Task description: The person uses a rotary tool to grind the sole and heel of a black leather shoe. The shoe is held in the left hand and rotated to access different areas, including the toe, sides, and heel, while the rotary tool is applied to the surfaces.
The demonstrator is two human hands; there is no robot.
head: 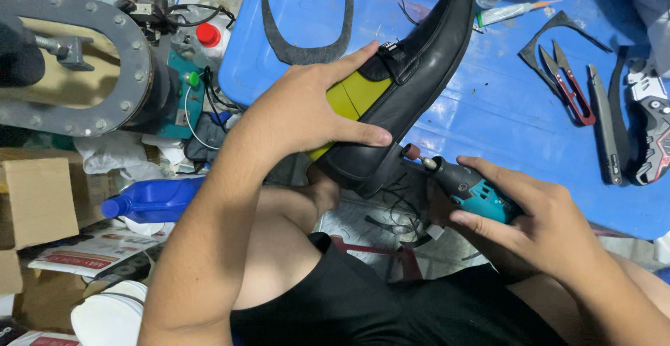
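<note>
Left hand [307,112] clamped round black shoe [412,67]; right hand [537,220] closed on rotary tool [464,182], tip at sole edge. Grinding underway, extent unclear.

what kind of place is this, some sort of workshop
Most likely a shoe repair workshop. The left hand holds a black loafer while the right hand holds a small rotary tool at its edge. Thread snips and cut sole-shaped pieces lie on the blue table.

A blue plastic work surface [488,102] lies beyond the hands; left of them sit cardboard boxes [35,199] and a grey bolted metal ring [132,60].
</note>
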